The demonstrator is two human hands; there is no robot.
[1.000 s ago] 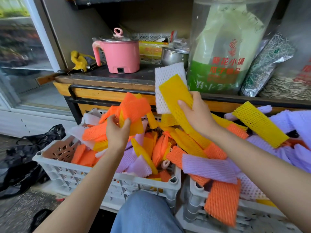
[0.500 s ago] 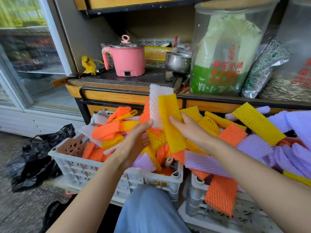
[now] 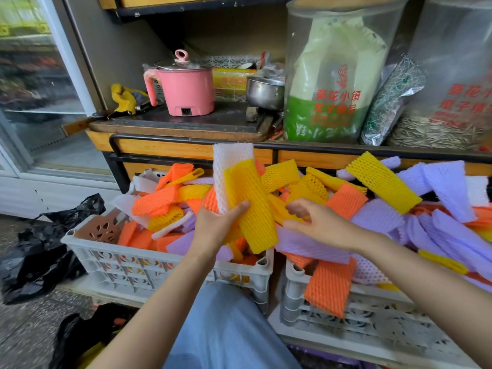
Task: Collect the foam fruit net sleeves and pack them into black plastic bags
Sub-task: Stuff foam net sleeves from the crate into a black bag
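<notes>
1. At the far left of the frame, a crumpled, glossy black plastic bag [image 3: 40, 259] lies on the speckled floor.
2. Beside it, a white latticed crate [image 3: 127, 265] brims with foam net sleeves [image 3: 157, 201]. They are flattened tubes of soft mesh in orange, yellow, lilac and white.
3. Above it, on the dark tabletop [image 3: 226, 123], stands a smooth pink electric pot [image 3: 190, 94] with a glass lid. A dull steel pot [image 3: 265, 93] sits to its right.
4. At centre, the left hand [image 3: 215, 225] clasps a bunch of sleeves upright over the crate. A white sleeve [image 3: 229, 166] and a yellow sleeve [image 3: 250, 209] are in front, with orange behind.
5. Just right of centre, the right hand [image 3: 319, 222] hangs over the heap with its fingers curled. I cannot tell whether it has hold of anything.
6. At upper right, a tall clear jar [image 3: 338, 49] bears red print reading 葵花小镇. The row below begins 瓜子, and the rest is blurred.
7. At lower right, an orange sleeve [image 3: 330, 286] drapes over the rim of a second white crate [image 3: 359, 323], which is piled mostly with lilac sleeves.
</notes>
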